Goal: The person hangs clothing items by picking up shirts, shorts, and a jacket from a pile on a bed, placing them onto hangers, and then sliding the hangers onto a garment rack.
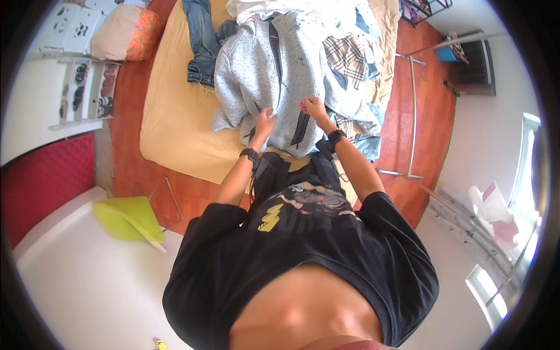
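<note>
A heathered grey zip jacket [249,65] lies front side up before me, its collar away from me and its dark front zip partly open. My left hand [265,123] is over the lower front of the jacket, beside one slanted pocket, with its fingers curled. On the other side of the zip, my right hand [312,107] is at the jacket front just above the black zip pocket [300,129], fingertips drawn together. Whether either hand pinches the fabric is too small to tell. Both sleeves spread outward, the right one over other clothes.
The jacket rests on a bed with a yellow sheet [175,131]. Blue jeans [200,48], a plaid garment [345,54] and white clothing [302,8] lie around it. A metal rack [412,118] stands at right; a lime-green chair [129,218] is behind me at left.
</note>
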Demonstrator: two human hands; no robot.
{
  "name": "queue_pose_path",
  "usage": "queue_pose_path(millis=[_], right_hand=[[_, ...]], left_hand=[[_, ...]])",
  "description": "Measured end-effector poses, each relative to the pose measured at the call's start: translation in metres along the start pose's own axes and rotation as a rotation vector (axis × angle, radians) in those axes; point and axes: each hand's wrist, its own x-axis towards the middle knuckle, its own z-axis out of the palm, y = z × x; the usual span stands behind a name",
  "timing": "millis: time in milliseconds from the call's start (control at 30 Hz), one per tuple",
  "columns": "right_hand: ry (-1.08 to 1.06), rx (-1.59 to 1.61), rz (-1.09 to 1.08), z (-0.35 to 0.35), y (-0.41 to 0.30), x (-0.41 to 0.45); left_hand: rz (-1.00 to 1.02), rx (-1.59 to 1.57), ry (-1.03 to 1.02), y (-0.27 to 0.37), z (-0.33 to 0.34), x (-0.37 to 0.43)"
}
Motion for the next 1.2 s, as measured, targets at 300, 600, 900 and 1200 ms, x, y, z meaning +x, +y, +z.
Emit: queue_pose_path(millis=[300,600,900,1200], right_hand=[[0.169,-0.768,-0.236,0.068,0.018,0.129],[-0.141,-1.024,-0.186,0.090,-0.013,0.113],[-0.351,-0.858,-0.844,0.052,-0.173,0.187],[-0.084,-0.115,-0.437,0.112,-0.105,0.031]], left_hand=[[0.113,0.492,0.134,-0.009,0.036,0.068],[0.112,0.467,0.046,-0.060,0.025,0.076],[0.139,0.380,0.123,-0.046,0.082,-0.032],[0.049,0.250,-0.107,-0.052,0.010,-0.013]])
